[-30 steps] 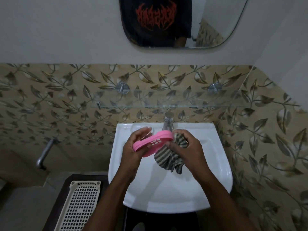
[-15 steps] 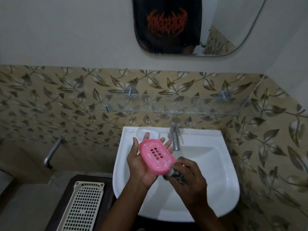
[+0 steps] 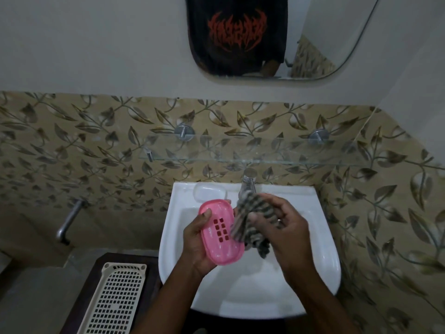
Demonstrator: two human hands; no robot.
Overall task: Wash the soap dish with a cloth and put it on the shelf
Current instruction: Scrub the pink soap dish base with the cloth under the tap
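Overhead, a glass shelf (image 3: 252,153) is seen fixed to the leaf-patterned tile wall (image 3: 72,145) on two round metal mounts, directly above the white washbasin (image 3: 313,273). A chrome tap (image 3: 248,182) is set at the back rim of the basin, and a clear soap-dish lid or tray (image 3: 210,192) is noted lying on the rim just to the left of the tap. A mirror (image 3: 325,44) is mounted higher on the plain wall, and a dark printed shirt is reflected in it. To the left of the basin a cream perforated basket (image 3: 113,300) is seen resting on a dark counter (image 3: 89,273), and a metal pipe (image 3: 69,220) projects from the wall above it.

The space between the hands and the shelf is partly occupied by the tap; nothing else is seen in that path.

The pink soap dish (image 3: 220,235) is held over the basin bowl, left of centre. Its hollow upper face with the block of drain holes is turned up toward the camera. Its long axis is set on a diagonal, from upper left near the basin rim to lower right.

The left hand (image 3: 196,244) is closed on the dish, the thumb pressed on the upper left rim and the fingers under it. The right hand (image 3: 281,227) has its grip closed on a bunched striped cloth (image 3: 250,222), which is touching the right edge of the dish and hanging down beside it.
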